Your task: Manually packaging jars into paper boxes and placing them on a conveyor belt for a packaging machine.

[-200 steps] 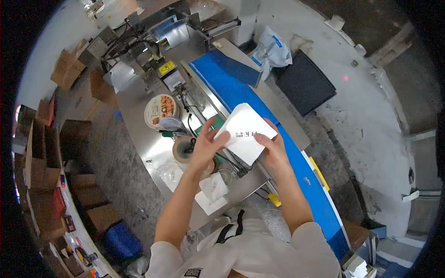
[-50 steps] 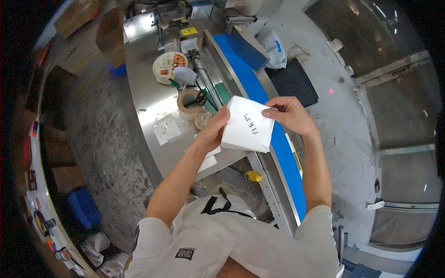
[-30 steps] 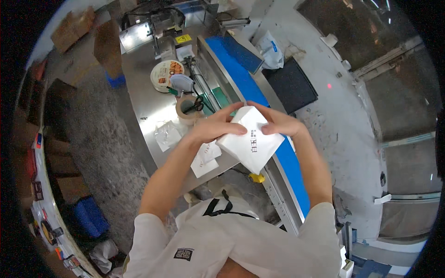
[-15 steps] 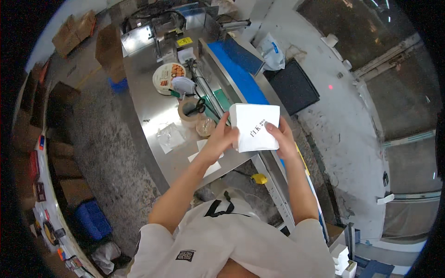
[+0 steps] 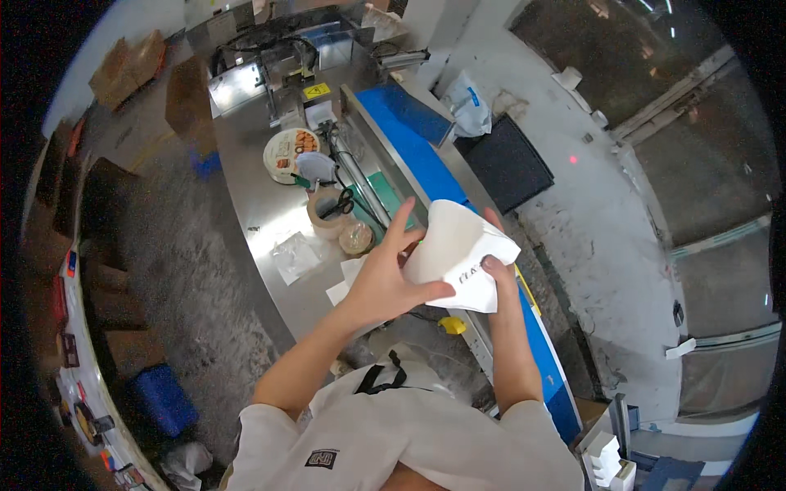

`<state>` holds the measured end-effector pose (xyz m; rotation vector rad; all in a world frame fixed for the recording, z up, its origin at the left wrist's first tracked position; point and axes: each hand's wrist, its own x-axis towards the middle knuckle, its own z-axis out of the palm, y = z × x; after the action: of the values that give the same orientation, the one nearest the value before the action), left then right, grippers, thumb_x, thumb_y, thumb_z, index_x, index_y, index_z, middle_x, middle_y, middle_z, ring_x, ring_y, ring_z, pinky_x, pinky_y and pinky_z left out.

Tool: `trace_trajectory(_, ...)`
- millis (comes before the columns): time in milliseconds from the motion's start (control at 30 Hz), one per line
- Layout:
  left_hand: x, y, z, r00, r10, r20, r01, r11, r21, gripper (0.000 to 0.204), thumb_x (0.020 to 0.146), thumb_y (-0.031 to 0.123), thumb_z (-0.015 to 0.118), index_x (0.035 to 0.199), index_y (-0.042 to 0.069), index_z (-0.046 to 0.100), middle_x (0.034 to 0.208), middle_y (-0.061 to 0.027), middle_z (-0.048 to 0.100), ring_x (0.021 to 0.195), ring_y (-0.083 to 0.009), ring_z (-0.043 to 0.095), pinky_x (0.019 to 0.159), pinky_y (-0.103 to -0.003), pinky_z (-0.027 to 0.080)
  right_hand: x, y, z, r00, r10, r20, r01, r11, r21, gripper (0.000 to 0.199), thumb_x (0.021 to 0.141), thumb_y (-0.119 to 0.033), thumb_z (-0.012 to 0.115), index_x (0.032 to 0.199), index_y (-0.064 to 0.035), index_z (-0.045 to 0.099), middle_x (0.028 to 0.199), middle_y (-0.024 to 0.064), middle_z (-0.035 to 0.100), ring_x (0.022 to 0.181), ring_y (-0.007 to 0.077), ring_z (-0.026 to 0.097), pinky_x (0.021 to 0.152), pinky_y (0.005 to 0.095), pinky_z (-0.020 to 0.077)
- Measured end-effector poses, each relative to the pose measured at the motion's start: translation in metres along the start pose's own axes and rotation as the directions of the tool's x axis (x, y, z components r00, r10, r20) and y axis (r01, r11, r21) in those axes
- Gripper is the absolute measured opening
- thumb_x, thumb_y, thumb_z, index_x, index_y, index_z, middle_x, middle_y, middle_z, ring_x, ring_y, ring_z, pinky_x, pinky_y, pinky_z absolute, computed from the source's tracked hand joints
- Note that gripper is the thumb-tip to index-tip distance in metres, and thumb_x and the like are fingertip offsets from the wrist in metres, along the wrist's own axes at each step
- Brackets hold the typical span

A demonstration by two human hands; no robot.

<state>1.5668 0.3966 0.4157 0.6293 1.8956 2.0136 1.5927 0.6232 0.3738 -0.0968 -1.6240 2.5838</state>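
One head-worn fisheye looks steeply down, close over the steel table (image 5: 254,213) and blue conveyor (image 5: 426,139).

Bright overhead light, steel glare, fisheye-dark rim

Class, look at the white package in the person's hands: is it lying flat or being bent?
Bent: the white package curves upward between the left hand and right hand.

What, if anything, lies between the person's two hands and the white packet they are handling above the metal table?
Nothing visible does. The left hand grips the white packet directly from its near side, and the right hand presses its right edge. Both touch it, held above the blue conveyor belt.
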Motion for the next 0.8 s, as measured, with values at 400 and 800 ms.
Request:
trace_trajectory(400,-0.018,-0.032,0.064,0.906,0.346,-0.246,-0.379,0.92,-0.104,0.14,0.06,0.021,0.094,0.153,0.003,-0.009,0.145,-0.02,0.036,0.133,-0.0312,0.042,0.111,-0.043,0.031,-0.021,0.022,-0.007,0.987,0.056,-0.153,-0.009,0.956,0.292,0.077,0.081,-0.034,0.071,0.141,0.0011,0.039,0.129,0.0201,0.057,0.115,0.0341,0.06,0.098,0.0449,0.0504)
trace_trajectory(800,0.008,-0.062,0.04,0.956,-0.057,-0.286,-0.221,0.5,-0.838,0.107,0.084,0.025,0.074,0.156,0.011,-0.004,0.148,-0.0145,0.039,0.129,-0.0295,0.046,0.108,-0.044,0.037,-0.028,0.009,0.062,0.853,-0.509,-0.118,0.379,0.757,-0.532,0.118,0.064,-0.009,0.088,0.153,-0.0004,0.011,0.142,0.0204,0.04,0.126,0.0294,0.048,0.105,0.0415,0.0391)
